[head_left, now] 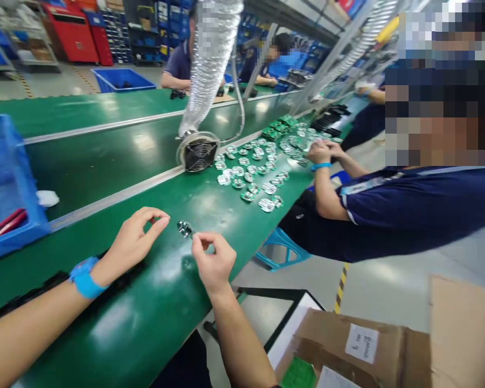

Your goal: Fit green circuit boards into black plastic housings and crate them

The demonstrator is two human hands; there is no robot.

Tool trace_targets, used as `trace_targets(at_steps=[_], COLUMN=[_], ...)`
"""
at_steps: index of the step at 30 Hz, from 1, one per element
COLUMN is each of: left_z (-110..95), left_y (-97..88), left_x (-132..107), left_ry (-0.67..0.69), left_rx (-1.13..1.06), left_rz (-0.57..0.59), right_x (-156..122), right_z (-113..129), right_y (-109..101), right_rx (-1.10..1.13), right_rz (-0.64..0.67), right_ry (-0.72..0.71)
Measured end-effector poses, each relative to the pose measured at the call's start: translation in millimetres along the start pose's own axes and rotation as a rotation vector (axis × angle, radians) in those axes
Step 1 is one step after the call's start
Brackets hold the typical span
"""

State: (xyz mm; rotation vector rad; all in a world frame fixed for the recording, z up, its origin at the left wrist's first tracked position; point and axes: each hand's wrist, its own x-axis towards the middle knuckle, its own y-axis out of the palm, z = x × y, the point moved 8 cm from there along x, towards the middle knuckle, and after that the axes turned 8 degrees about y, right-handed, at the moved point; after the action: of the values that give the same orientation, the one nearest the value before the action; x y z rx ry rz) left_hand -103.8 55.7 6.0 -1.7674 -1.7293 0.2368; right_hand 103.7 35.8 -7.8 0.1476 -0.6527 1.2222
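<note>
My right hand pinches a small circuit board by its edge between thumb and forefinger, a little above the green work surface. Dark parts show on the board's face. To its left, my left hand has its fingers curved and its thumb apart, with nothing between them; it does not touch the board. A blue band circles my left wrist. Beyond my hands, many small round circuit boards lie loose on the surface. Black parts, partly hidden, lie beneath my left forearm.
A round fume extractor fan on a silver duct stands ahead. A blue bin sits at the left. A co-worker works at the right. Cardboard boxes stand below the table edge. Other people sit across the line.
</note>
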Motion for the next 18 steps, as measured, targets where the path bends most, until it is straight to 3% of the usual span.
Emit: trace_targets(at_steps=[3, 4, 6, 9, 12, 18], left_z=[0.0, -4.0, -17.8, -40.0, -49.3, -32.7], left_y=[-62.5, -80.5, -110.5, -137.9, -147.3, -153.7], left_x=[-58.6, -76.2, -106.6, -140.6, -164.0, -190.8], left_ry=[-0.049, -0.046, -0.004, 0.074, 0.098, 0.017], left_rx=[0.065, 0.117, 0.275, 0.542, 0.780, 0.976], left_rz=[-0.106, -0.121, -0.128, -0.121, -0.110, -0.130], right_x=[-55.0, -72.6, -98.1, -120.4, -140.1, -176.1], right_z=[97.1, 116.9, 143.3, 167.3, 186.1, 215.9], right_y=[17.8, 24.5, 36.2, 55.7, 75.4, 115.8], right_rx=[-0.170, -0.167, -0.131, -0.098, -0.065, -0.134], right_rz=[-0.039, -0.007, 0.074, 0.173, 0.218, 0.270], right_ry=[-0.783, -0.968, -1.205, -1.353, -1.412, -1.380])
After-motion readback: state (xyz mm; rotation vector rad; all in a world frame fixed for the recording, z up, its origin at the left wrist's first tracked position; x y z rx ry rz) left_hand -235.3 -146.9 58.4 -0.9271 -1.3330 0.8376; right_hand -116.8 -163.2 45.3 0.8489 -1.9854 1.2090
